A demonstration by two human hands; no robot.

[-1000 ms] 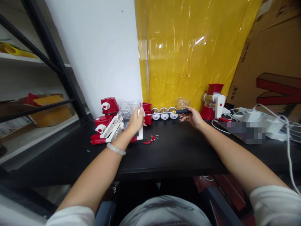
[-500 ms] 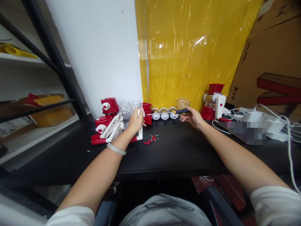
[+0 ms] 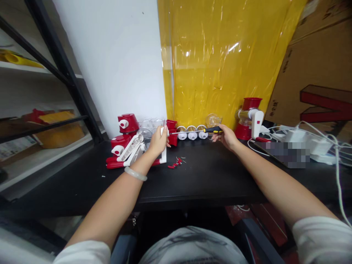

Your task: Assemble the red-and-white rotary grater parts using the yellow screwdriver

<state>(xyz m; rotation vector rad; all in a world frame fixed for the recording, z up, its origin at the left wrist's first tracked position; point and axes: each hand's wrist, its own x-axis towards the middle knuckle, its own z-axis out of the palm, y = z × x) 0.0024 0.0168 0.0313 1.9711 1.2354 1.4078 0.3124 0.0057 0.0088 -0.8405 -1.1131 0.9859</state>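
Hardly anything has moved in the last second: both hands stay put, and only the screwdriver looks turned a touch, its handle's yellow marking showing more plainly. The right hand pinches the end of that handle between thumb and fingertips, its other fingers loosely curled. The shaft runs level across to a small white part, gripped in the closed fingers of the left hand; whether the tip sits inside it, I cannot tell. Both hands are raised over the back of the black table.

Below the left hand, red bits and screws lie scattered on the tabletop. Just left of them, white cranks with red grips lie together, beside red housings and clear cups. Three drums stand in a row behind the screwdriver. To the right is an upright red-and-white grinder, and nearer the right edge a flat dark device, blurred over, beside tangled white cables.

Behind the table hang a yellow plastic sheet and, left of it, a white panel. A large cardboard box leans at the right; black-framed shelves fill the left.
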